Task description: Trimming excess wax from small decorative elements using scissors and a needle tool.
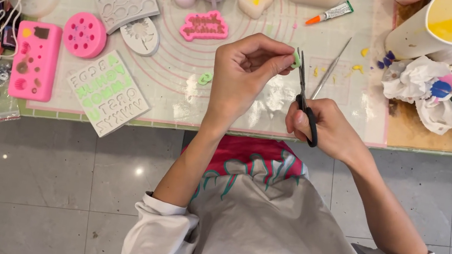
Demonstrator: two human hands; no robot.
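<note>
Small green piece [296, 59] is pinched between thumb and forefinger of the left hand [244, 76], held up above the translucent silicone mat [174, 71] at the table edge, just at the blades of the scissors [304, 97]. It looks very light and thin, prob. a cast or moulded shape, so I judge it somewhat stiff but easy to snap or bend; it is also small enough to slip out of the grip. Best hold is at its edge away from the blades, w/ fingertips only, as the left hand does now: fingers closed tight on the piece, other fingers curled in. The right hand [327, 127] has its fingers closed through the black handles of the scissors; the blades stand a little apart, one tip near the green piece, the other pointing toward the mat. The scissors are stiff metal and sharp, so the fingertips sit very near to the cutting line. Hard to make out: the exact shape of the green piece, since the left thumb covers most of it, and whether a blade already touches it, I cannot tell. A second small green piece [204, 78] lies on the mat left of the wrist, its form not clear either. The pink mould [35, 60] and the letter mould [107, 92] lie well apart to the left; things at the top edge are cut off.
</note>
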